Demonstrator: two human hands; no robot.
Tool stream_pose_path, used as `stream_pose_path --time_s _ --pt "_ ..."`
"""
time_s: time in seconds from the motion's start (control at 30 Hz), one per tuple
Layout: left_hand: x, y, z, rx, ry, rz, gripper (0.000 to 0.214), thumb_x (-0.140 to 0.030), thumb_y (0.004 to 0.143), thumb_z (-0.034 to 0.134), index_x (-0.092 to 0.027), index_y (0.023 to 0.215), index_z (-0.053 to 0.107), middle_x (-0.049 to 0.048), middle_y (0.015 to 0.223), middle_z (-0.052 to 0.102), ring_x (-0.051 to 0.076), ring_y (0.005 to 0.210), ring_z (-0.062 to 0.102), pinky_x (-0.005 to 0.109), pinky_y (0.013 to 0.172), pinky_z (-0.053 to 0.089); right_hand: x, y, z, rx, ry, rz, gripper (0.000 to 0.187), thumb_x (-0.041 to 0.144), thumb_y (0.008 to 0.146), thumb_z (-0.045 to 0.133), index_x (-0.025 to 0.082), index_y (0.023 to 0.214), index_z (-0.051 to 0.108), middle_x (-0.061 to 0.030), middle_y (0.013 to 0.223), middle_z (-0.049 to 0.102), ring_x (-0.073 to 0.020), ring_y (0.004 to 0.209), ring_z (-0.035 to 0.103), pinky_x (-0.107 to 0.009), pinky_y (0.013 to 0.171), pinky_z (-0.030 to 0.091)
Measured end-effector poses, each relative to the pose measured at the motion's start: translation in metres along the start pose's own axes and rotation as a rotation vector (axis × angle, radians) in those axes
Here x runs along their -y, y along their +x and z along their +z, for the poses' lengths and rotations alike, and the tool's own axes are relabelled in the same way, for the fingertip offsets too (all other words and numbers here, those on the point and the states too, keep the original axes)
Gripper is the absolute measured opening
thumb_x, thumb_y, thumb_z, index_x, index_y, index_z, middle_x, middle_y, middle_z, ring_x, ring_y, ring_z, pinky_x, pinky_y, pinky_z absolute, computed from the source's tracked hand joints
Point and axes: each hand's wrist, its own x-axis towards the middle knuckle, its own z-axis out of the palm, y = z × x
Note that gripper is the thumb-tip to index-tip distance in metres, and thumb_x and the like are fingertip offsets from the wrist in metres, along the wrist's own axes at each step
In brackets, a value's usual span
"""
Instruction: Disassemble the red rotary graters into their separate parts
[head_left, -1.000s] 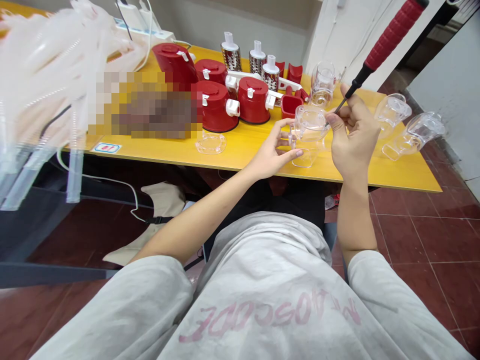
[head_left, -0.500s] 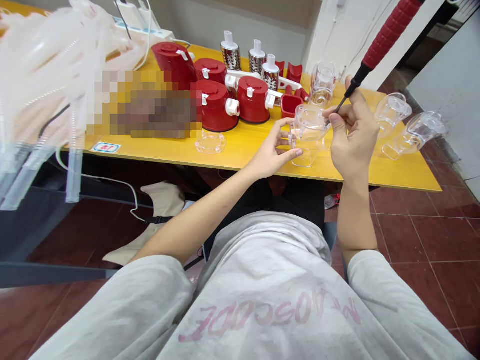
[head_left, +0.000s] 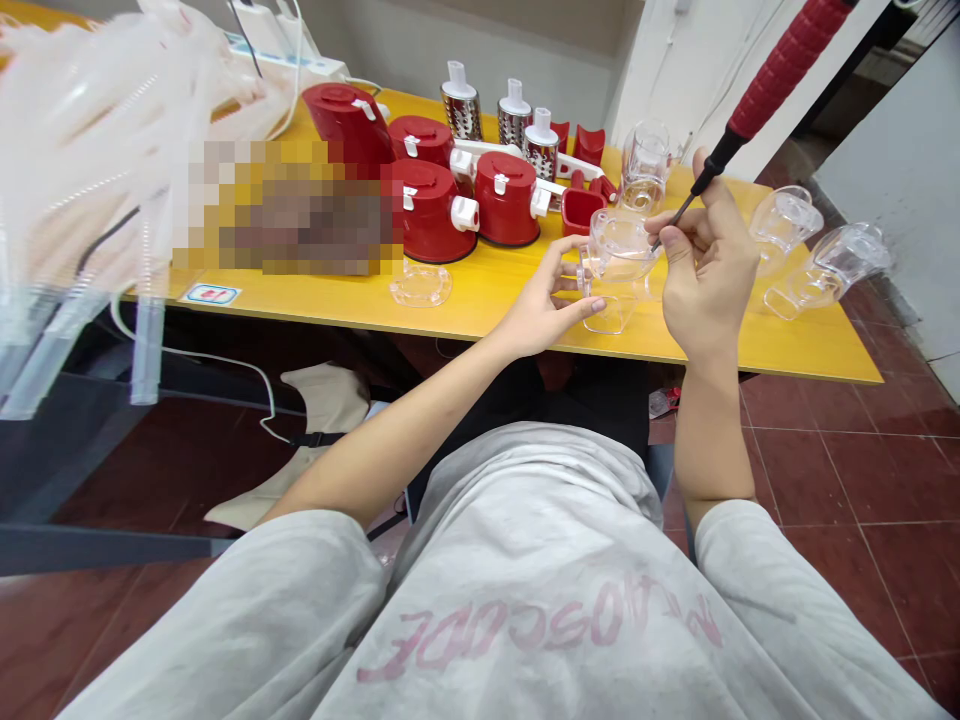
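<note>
Jug: clear plastic jug [head_left: 611, 270], held above the yellow tabletop [head_left: 480, 315] right of frame centre, between your two hands.

Long axis: it runs roughly up and down in the view, tilted slightly, with the wider open part at the top and the squared base toward the table's near edge.

Left hand: your left hand [head_left: 541, 305] is on the jug's left side, fingers curved and partly spread around it, with the jug resting against them.

Right hand: your right hand [head_left: 709, 270] is at the jug's right side, pinching the black shaft of a red-handled screwdriver [head_left: 784, 70] between thumb and fingers. The handle points to the upper right of the frame, and the tip reaches down-left to the jug's upper edge.

Table: red plastic housings [head_left: 431, 212] stand at centre, with stainless grater drums [head_left: 461, 105] behind them. Two more clear jugs [head_left: 829, 275] lie at right, and a clear ring [head_left: 420, 285] lies by the near edge.

Upper left: white corrugated tubing [head_left: 97, 130] blurs the view.
</note>
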Motion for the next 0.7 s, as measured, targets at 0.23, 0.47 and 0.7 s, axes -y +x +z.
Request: stream_pose_path --time_s 0.23,0.47,0.7 --pt "0.001 0.000 0.002 -0.005 0.009 0.012 0.093 -0.067 0.091 0.095 -0.042 0.168 0.049 0.0099 0.138 0.074 0.029 0.127 0.078 0.040 0.100 0.068 0.005 0.001 -0.001 -0.039 0.009 -0.013 0.072 0.082 0.116 0.044 0.041 0.175 0.053 -0.0054 0.115 0.082 -0.0315 0.128 0.086 -0.056 0.112 0.071" --pt "-0.001 -0.002 0.007 -0.102 0.147 0.097 0.104 -0.078 0.095 0.086 -0.046 0.181 0.036 0.0154 0.168 0.060 0.043 0.155 0.062 0.060 0.118 0.059 0.021 -0.002 0.000 -0.091 0.055 0.006 0.077 0.085 0.115 0.044 0.043 0.180 0.046 -0.0072 0.136 0.081 -0.0365 0.141 0.081 -0.062 0.117 0.070" --pt "-0.047 -0.021 0.023 -0.329 0.383 0.226 0.094 -0.085 0.101 0.072 -0.042 0.177 0.039 0.0124 0.184 0.041 0.047 0.174 0.032 0.063 0.131 0.042 0.035 -0.006 0.003 -0.060 0.100 0.010 0.077 0.083 0.115 0.049 0.042 0.180 0.047 -0.0079 0.130 0.085 -0.0359 0.143 0.081 -0.058 0.114 0.074"
